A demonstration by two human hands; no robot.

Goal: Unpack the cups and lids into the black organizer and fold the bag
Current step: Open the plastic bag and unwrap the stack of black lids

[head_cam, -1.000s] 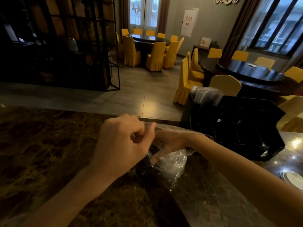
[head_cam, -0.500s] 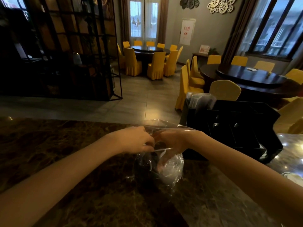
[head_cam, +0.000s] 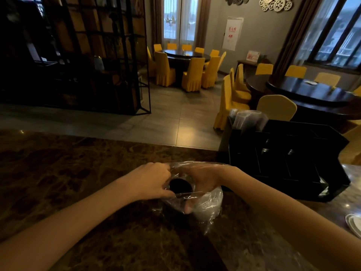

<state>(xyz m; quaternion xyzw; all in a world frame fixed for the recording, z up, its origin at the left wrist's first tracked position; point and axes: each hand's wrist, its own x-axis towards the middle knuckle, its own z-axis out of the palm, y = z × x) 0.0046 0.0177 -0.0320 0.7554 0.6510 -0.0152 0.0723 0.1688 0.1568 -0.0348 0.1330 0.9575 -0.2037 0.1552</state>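
Note:
A clear plastic bag [head_cam: 208, 207] stands on the dark marble counter [head_cam: 78, 173], its mouth pulled wide. My left hand [head_cam: 150, 180] pinches the bag's left rim. My right hand [head_cam: 201, 182] reaches inside the bag, fingers curled around a dark round cup or lid [head_cam: 180, 185]; I cannot tell which it is. The black organizer [head_cam: 283, 161] sits on the counter to the right, its slots mostly dark, with clear plastic cups [head_cam: 248, 120] sticking out of its back left corner.
A white plate [head_cam: 354, 223] lies at the counter's right edge. Beyond the counter are a tiled floor, round dark tables with yellow chairs [head_cam: 192, 74], and a tall black shelf [head_cam: 78, 55] at the left.
The bag's mouth has been pulled open wider, and my right hand has gone deeper inside it. The dark round item now shows in the opening.

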